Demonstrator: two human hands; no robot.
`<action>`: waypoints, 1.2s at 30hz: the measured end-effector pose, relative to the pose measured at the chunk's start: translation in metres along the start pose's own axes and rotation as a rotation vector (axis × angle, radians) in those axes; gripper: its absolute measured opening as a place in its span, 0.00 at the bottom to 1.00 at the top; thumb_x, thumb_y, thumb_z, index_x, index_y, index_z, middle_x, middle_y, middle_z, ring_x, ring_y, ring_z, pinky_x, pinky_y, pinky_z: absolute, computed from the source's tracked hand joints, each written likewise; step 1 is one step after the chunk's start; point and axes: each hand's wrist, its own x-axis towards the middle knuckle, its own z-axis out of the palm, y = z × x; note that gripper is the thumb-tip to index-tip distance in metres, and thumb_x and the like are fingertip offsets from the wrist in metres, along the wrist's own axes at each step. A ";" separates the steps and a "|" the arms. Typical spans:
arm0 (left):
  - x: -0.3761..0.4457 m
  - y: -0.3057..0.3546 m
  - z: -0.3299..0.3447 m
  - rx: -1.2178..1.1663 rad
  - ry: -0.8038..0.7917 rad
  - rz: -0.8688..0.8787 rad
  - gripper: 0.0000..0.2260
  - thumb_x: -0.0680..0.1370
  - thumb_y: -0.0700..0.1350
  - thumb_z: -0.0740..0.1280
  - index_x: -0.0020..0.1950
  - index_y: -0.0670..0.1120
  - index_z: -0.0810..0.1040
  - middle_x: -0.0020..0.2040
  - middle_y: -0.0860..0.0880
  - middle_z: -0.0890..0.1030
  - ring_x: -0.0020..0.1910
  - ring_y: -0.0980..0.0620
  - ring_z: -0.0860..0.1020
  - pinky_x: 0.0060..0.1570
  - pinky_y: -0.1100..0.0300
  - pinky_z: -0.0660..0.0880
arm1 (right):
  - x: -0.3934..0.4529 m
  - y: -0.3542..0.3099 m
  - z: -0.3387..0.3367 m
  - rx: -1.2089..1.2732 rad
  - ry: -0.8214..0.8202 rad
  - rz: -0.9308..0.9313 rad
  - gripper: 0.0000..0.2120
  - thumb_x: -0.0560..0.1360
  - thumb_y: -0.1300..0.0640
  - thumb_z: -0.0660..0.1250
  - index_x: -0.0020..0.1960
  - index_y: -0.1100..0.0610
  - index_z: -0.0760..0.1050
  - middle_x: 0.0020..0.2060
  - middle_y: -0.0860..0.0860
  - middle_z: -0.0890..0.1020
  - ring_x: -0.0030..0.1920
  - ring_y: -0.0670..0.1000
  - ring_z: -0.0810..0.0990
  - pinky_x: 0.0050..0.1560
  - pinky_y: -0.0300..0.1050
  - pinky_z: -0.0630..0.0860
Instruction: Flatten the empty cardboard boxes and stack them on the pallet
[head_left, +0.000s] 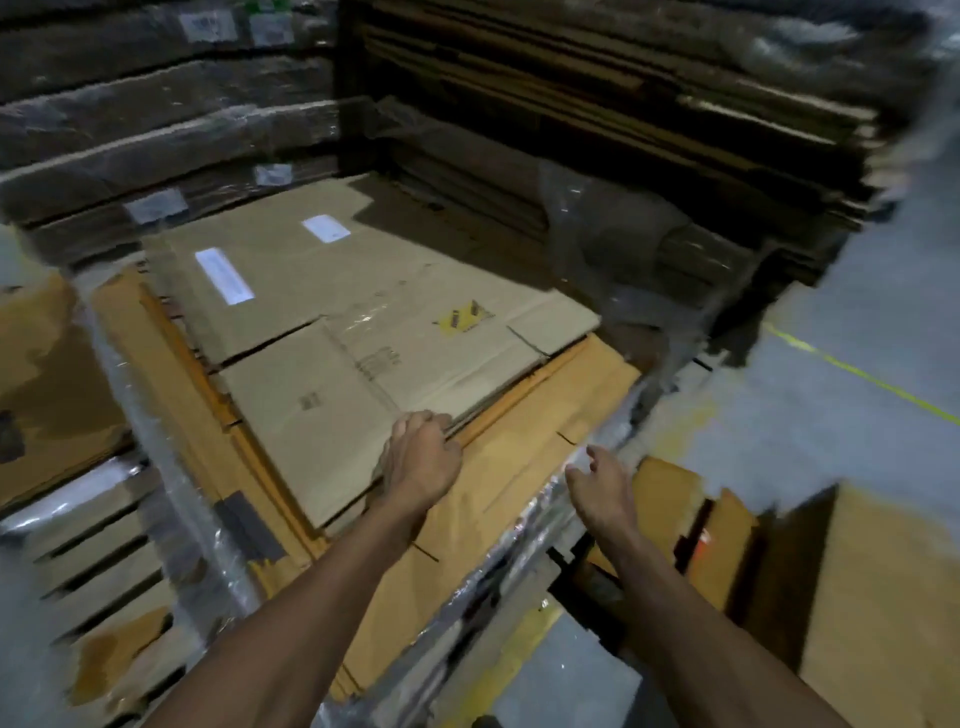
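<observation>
Cardboard sheet (332, 415) edge gripped by left hand (423, 457); right hand (602, 480) loose, empty; labels unreadable.

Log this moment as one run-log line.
left hand: grips near edge of top flat box | right hand: open, empty, over stack edge | stack: wrapped in film

Both arms reach forward; the left hand (422, 457) has fingers curled, the right hand (602, 480) hangs relaxed.

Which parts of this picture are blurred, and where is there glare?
Head view: edges smear with motion blur, worst at the far right; the right hand is soft; glare glints on the plastic wrap and white labels; the back stacks lie dim.
</observation>
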 end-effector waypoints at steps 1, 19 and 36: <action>-0.004 0.011 0.011 0.013 -0.033 0.074 0.19 0.81 0.46 0.61 0.73 0.49 0.72 0.73 0.49 0.70 0.73 0.48 0.62 0.71 0.54 0.60 | -0.012 0.015 -0.006 0.009 0.046 0.040 0.24 0.82 0.49 0.62 0.76 0.54 0.65 0.72 0.56 0.70 0.70 0.59 0.71 0.66 0.54 0.71; -0.121 0.240 0.257 0.353 -0.526 0.740 0.20 0.80 0.50 0.61 0.71 0.46 0.71 0.71 0.45 0.72 0.71 0.44 0.67 0.68 0.50 0.66 | -0.128 0.284 -0.170 -0.096 0.419 0.645 0.33 0.79 0.40 0.63 0.78 0.56 0.62 0.73 0.55 0.69 0.73 0.58 0.66 0.69 0.52 0.66; -0.102 0.388 0.611 0.746 -0.571 0.556 0.47 0.74 0.74 0.58 0.78 0.39 0.56 0.77 0.40 0.62 0.77 0.41 0.59 0.74 0.48 0.60 | 0.054 0.640 -0.335 -0.198 0.249 0.845 0.50 0.74 0.31 0.64 0.81 0.60 0.48 0.79 0.59 0.57 0.78 0.60 0.56 0.74 0.59 0.57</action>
